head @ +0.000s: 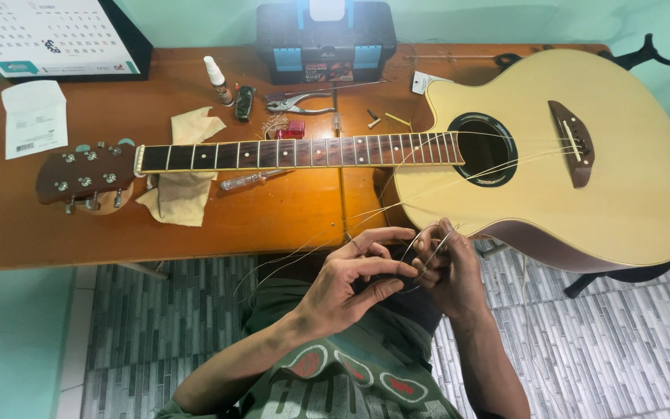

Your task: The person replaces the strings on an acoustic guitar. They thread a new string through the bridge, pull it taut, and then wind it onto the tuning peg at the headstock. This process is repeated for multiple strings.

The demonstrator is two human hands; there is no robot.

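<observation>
A guitar (521, 171) lies flat across the wooden counter (273, 217), neck pointing left over a yellow cloth (176, 198). A black toolbox (326, 39) stands behind it. Below the counter's edge, the left hand (354, 283) and right hand (447, 268) meet, fingers pinched on loose guitar strings (420, 248) trailing from the body.

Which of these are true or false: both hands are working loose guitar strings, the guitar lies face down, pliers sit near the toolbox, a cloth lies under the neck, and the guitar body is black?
1. Both the left hand and right hand pinch loose strings. True.
2. The guitar lies face down. False: its sound hole faces up.
3. Pliers lie by the toolbox. True.
4. A cloth lies under the neck. True.
5. The guitar body is black. False: pale yellow.
</observation>
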